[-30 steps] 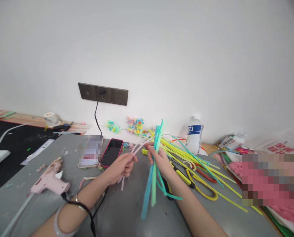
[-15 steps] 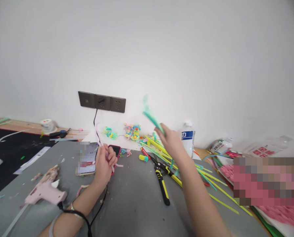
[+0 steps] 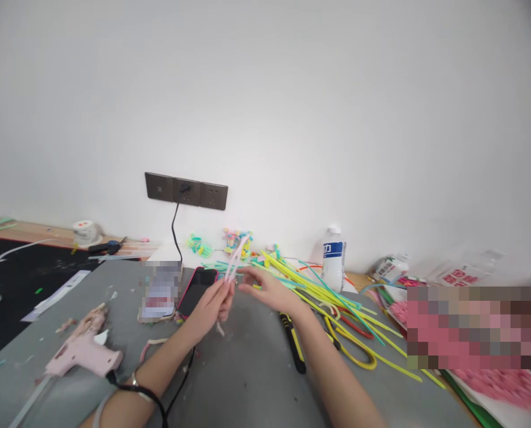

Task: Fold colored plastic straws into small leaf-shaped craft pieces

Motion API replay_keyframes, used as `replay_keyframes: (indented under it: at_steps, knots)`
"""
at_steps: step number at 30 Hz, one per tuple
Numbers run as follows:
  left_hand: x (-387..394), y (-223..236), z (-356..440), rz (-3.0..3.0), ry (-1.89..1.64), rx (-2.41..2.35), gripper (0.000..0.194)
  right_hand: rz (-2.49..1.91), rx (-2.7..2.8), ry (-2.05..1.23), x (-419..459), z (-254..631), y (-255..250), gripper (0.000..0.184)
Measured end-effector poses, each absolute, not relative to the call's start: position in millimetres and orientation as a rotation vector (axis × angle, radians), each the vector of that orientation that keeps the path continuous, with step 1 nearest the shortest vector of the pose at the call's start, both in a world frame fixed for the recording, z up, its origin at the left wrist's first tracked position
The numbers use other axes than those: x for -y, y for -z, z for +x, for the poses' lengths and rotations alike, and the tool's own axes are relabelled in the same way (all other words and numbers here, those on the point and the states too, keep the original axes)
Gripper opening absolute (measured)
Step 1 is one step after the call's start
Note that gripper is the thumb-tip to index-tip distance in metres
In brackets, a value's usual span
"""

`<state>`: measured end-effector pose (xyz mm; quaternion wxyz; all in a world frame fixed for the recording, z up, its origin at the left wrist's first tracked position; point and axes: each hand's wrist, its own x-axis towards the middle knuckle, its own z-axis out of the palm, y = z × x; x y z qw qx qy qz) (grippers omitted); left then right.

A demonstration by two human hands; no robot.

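Note:
My left hand is closed around pale pink pipe cleaners, whose upper ends stick up above the fingers, with a short end hanging below. Just to the right, my right hand has its fingers apart and curved toward the pink stems, with nothing seen in it. Yellow and green pipe cleaners lie in a loose pile behind and right of that hand. Beneath my right forearm, the pliers with black and yellow handles are partly hidden. Small colourful pipe-cleaner figures stand by the wall.
A pink glue gun lies at the left, its black cord passing by my left forearm. Two phones, one with a lit screen and one dark, lie behind my left hand. A white bottle stands by the wall; pink bundles lie right.
My right hand has let go of the green pipe cleaners, now lying at the back, and come down left beside my left hand. My left hand has moved right with the pink stems.

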<state>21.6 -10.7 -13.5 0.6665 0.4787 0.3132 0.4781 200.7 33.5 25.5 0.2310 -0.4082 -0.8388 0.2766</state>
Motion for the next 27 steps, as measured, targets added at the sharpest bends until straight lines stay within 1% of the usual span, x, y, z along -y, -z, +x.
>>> replay_keyframes:
  at_steps: [1, 3, 7, 13, 18, 23, 27]
  knots:
    - [12, 13, 23, 1.068, -1.012, -0.691, 0.048, -0.943, 2.205, -1.015, -26, 199, -24, 0.033]
    - [16, 12, 24, 1.039, -0.865, -0.679, 0.048, -0.775, 1.986, -1.296, -15, 192, -18, 0.039]
    - [22, 9, 25, 0.955, -0.653, -0.629, 0.048, -0.771, 1.669, -1.472, -9, 183, 2, 0.047]
    - [24, 6, 26, 0.956, -0.567, -0.609, 0.036, -0.788, 1.414, -1.45, -20, 198, 9, 0.046]
    - [24, 7, 27, 0.983, -0.532, -0.641, 0.037, -0.798, 1.355, -1.42, -24, 203, 11, 0.047]
    - [24, 5, 27, 0.993, -0.539, -0.674, 0.038, -0.803, 1.307, -1.286, -22, 200, 13, 0.045]
    - [24, 6, 27, 0.993, -0.547, -0.65, 0.036, -0.783, 1.288, -1.234, -19, 199, 11, 0.044]
